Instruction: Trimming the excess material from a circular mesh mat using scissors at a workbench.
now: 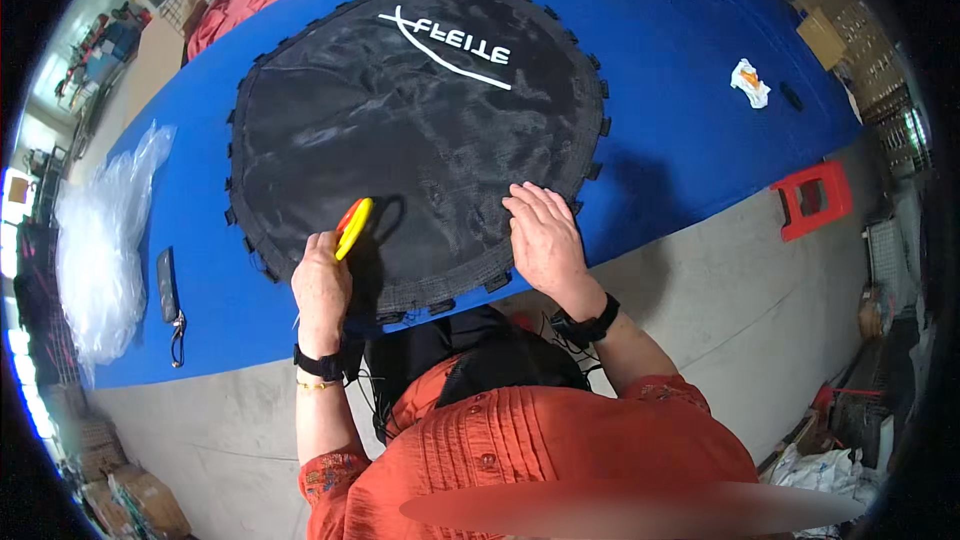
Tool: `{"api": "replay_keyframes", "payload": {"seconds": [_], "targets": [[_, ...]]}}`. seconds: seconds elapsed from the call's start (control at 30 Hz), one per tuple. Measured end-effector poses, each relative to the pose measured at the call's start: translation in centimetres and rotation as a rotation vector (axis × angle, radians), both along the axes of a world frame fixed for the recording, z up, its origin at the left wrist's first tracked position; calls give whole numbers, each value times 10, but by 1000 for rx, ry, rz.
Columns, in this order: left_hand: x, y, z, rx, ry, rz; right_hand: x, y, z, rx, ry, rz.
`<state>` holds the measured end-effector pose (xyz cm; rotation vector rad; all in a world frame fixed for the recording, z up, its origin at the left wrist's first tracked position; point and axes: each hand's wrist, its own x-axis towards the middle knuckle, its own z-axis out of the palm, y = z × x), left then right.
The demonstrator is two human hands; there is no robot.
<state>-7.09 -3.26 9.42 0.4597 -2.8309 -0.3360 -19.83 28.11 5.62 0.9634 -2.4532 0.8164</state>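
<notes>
A round black fabric mat [400,150] with a stitched border, short webbing tabs around its rim and white printing at the far side lies on the blue-covered table. Over its near left part, my left hand [322,280] is closed around a small yellow-and-red tool [354,228]; its working end is hidden, so I cannot tell its exact kind. My right hand [545,240] rests flat on the mat's near right border, fingers stretched out and holding nothing. Some loose threads show at the near edge of the mat.
On the blue table [680,120], clear plastic bags [105,250] and a dark grey strip-shaped item with a cord [167,285] lie left. A crumpled white-and-orange wrapper [749,83] and a small dark object [791,96] sit right. A red plastic stool [812,200] stands beyond the right edge.
</notes>
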Motion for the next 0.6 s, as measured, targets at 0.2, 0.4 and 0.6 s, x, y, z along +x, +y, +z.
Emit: {"api": "replay_keyframes", "payload": {"seconds": [0.2,0.4,0.6], "targets": [[-1,2,3,-14,-14,16,0,1,2,-8,-22,8],[1,0,0,-34,-20,34,-1,1,1,12,-58,24],[-3,7,2,-26,-17,49,-1,3,-1,34,-65,22]]}}
